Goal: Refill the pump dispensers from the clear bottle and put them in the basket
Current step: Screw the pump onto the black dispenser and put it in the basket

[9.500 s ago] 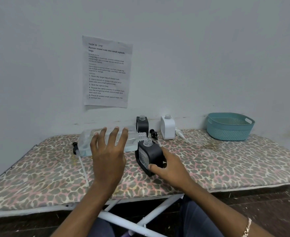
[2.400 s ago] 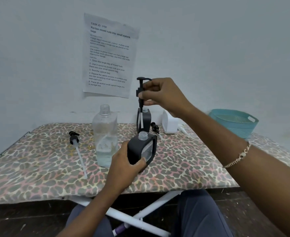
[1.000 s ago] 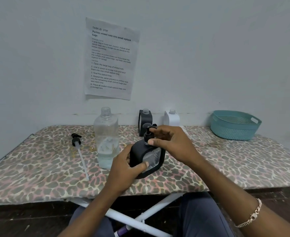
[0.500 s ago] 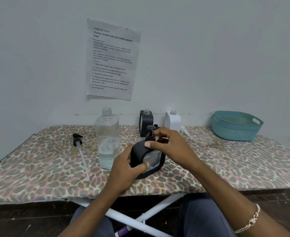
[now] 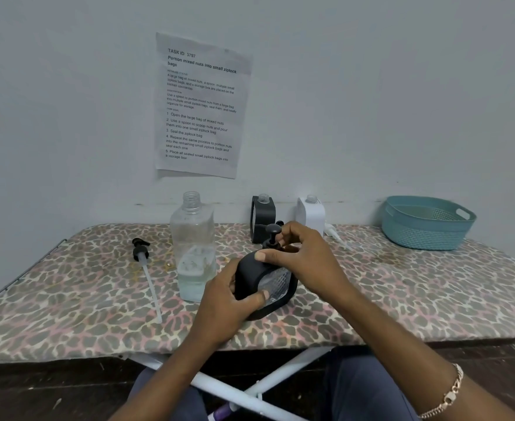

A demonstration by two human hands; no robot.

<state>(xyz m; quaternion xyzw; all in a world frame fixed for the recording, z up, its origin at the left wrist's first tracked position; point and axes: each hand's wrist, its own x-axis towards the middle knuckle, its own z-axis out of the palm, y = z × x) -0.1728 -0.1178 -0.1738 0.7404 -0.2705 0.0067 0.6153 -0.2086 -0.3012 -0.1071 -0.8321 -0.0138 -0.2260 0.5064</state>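
The black pump dispenser [image 5: 264, 287] stood tilted on the leopard-print board [image 5: 402, 299], gripped between both hands. The left hand [image 5: 226, 302] wrapped its lower left side, thumb pressed on the clear front panel; the right hand [image 5: 301, 256] closed its fingertips around the collar of the black pump head [image 5: 272, 235] seated in the neck. Judging from this grip, the pump was being screwed down, which would make this unit refilled and near ready for the basket, though its liquid level could not be read.

Just left of the left-hand fingers stood the clear bottle [image 5: 193, 247], upright and uncapped, with liquid only in its lower part. Farther left, well apart from both hands, a loose black pump with its tube [image 5: 145, 268] lay flat on the board. Beyond the right-hand fingers, against the wall, a second black dispenser [image 5: 262, 217] and a white dispenser [image 5: 311, 212] stood with open necks and no pumps; a white pump [image 5: 333, 235] lay beside the white one. Far right of the right hand, the teal basket [image 5: 426, 223] showed nothing inside.

By this evidence, no dispenser had reached the basket; two appeared still to need filling and capping.
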